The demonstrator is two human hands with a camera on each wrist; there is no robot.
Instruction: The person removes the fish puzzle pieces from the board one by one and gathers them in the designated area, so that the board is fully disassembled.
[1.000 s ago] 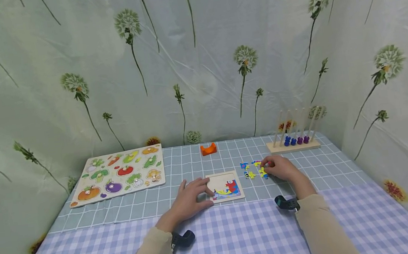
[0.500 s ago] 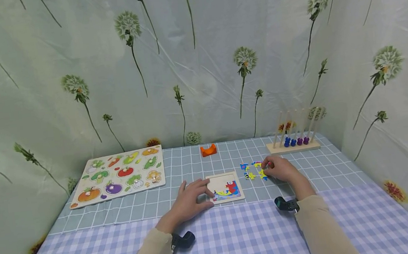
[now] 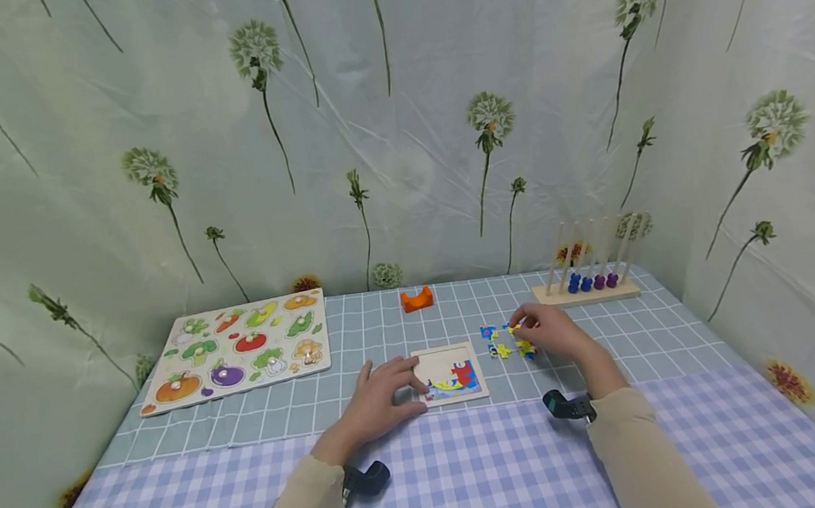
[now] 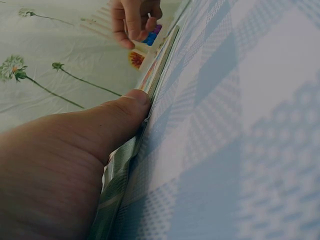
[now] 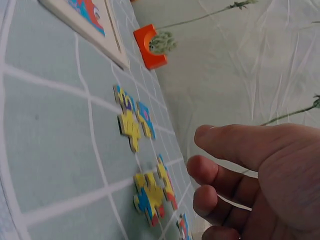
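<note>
My left hand (image 3: pixel 377 400) lies at the left side of a small wooden jigsaw tray (image 3: pixel 435 363), its spread fingers resting on the edge. In the left wrist view the thumb (image 4: pixel 122 112) lies against the tray's side. Red, yellow and blue jigsaw pieces (image 3: pixel 463 375) fill the tray's lower right part. My right hand (image 3: pixel 555 331) hovers over loose jigsaw pieces (image 3: pixel 502 350) to the right of the tray. In the right wrist view its fingers are loosely bent, with nothing between thumb and fingertips, beside a yellow and blue jigsaw piece (image 5: pixel 149 195).
A vegetable puzzle board (image 3: pixel 272 324) lies at the back left. An orange curved block (image 3: pixel 416 300) stands behind the tray. At the back right is a wooden peg stand (image 3: pixel 586 294) with blue and purple beads. A curtain (image 3: pixel 392 121) with dandelions borders the table.
My right hand has shifted slightly left and away from me over the loose pieces, uncovering more of those at the right. The left hand and the tray have stayed put.
</note>
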